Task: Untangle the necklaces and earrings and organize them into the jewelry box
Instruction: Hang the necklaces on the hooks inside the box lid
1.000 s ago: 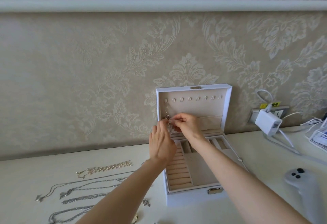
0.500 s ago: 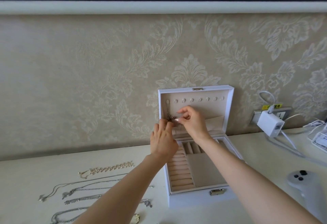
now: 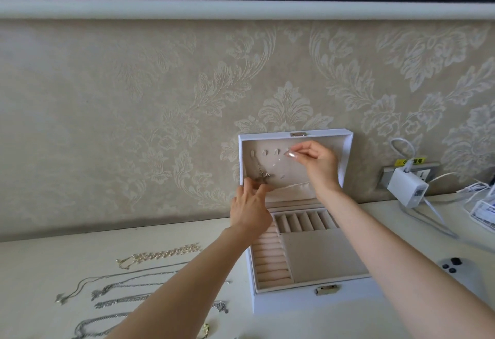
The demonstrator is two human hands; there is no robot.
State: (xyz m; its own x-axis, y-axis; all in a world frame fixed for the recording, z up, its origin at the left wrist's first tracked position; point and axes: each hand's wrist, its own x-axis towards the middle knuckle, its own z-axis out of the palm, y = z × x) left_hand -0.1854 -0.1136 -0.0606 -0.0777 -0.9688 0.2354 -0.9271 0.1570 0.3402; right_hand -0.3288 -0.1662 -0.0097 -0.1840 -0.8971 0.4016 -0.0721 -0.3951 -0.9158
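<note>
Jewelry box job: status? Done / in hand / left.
Early. Done: nothing stowed in the tray that I can see. In hand: a cross-pendant necklace hangs inside the lid; right hand pinches a fine chain by the hook row, left hand reaches at the pendant. Left: pearl strand and several silver chains on the table.

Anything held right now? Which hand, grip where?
Right hand pinches the necklace by a chain end, up by the hooks. Left hand is at its cross pendant; whether it has a grip there cannot be told.
</note>
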